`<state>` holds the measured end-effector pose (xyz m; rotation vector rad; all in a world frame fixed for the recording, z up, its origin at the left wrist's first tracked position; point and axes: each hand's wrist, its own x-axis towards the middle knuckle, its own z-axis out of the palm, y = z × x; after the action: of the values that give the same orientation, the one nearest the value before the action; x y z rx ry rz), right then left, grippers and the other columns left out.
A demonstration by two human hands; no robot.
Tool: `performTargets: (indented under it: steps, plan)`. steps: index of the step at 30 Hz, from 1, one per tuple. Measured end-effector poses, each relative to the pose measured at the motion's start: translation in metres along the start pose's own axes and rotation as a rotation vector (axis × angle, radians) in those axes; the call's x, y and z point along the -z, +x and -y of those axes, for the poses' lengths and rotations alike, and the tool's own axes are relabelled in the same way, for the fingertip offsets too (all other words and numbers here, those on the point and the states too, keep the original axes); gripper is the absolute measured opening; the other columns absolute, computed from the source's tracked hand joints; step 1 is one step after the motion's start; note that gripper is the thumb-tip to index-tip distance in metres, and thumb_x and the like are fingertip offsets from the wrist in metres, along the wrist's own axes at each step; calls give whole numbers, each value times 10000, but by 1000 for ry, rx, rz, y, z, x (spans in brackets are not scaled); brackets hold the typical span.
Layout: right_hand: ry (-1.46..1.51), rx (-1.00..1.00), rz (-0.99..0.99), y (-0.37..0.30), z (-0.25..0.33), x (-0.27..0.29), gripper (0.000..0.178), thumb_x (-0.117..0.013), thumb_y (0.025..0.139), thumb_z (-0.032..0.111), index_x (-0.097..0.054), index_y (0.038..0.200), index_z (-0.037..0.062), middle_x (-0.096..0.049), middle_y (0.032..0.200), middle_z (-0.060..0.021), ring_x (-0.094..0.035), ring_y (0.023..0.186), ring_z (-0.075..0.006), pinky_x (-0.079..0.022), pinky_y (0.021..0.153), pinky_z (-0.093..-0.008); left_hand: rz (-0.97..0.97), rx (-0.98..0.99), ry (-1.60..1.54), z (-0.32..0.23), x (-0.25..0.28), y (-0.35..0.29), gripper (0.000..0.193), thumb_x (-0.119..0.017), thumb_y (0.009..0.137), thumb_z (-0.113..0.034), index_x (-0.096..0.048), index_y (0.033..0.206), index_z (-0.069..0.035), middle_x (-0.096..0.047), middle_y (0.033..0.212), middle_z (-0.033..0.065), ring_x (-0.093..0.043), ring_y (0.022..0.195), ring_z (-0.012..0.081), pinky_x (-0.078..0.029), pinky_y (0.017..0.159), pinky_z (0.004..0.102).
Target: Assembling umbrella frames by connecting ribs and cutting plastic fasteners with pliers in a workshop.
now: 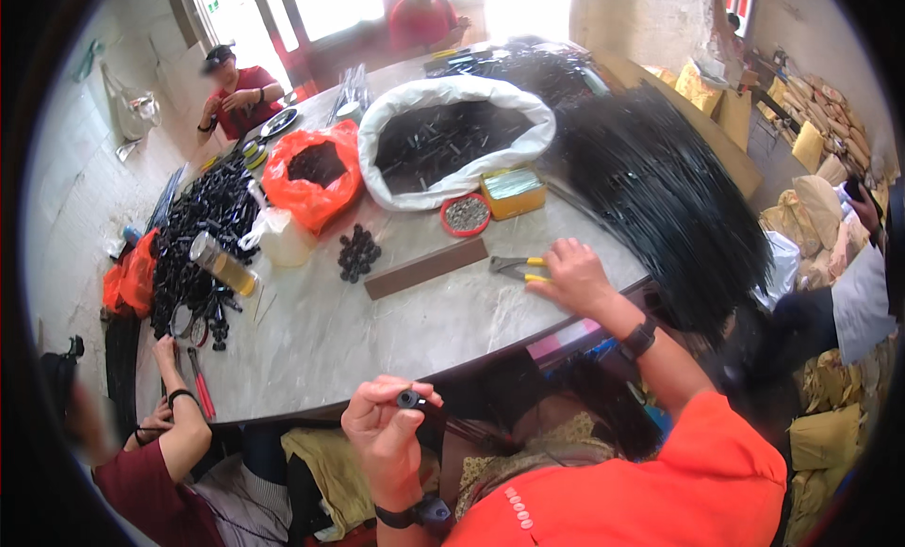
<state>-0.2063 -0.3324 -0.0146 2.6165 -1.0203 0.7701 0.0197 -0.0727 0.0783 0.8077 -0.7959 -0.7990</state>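
Observation:
My left hand (382, 429) is raised in front of the table's near edge, pinching a short black cylindrical piece (409, 399). A round hole shows in the end that faces up. Further right, my right hand (577, 278) rests on the table with its fingers round the yellow handles of a pair of pincers (514, 267). The metal jaws lie on the tabletop and point left. Just left of the pincers is a long brown block (426, 268). Beyond it stands a small cluster of black pieces (359, 253).
A white sack (377, 184) of black parts, a red-orange bag (311, 203), a red dish of small metal bits (466, 215) and a yellow box (517, 202) stand on the grey table (452, 330). Long black rods (665, 184) overhang its right edge. Co-workers sit around.

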Motion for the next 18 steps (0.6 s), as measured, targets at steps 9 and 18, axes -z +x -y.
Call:
performTargets:
  steps: [9,18]
  plan:
    - [1610,-481,960,10,45,118,287,-644,944,265,-633,1094,22,-635,818,-23,-610,637,-74,-489,547,-221,-18,71,25,1,-2,7,223,-622,808,35,-572,1025,28,-633,924,184,-644,815,275,-541,744,390]
    - [1598,-79,1104,19,88,156,235,-527,990,242,-539,1018,8,-622,782,-32,-613,629,-109,-490,569,-246,-21,19,84,-1,20,-7,264,-662,909,-73,-568,1131,34,-684,991,161,-660,856,206,-539,778,279]
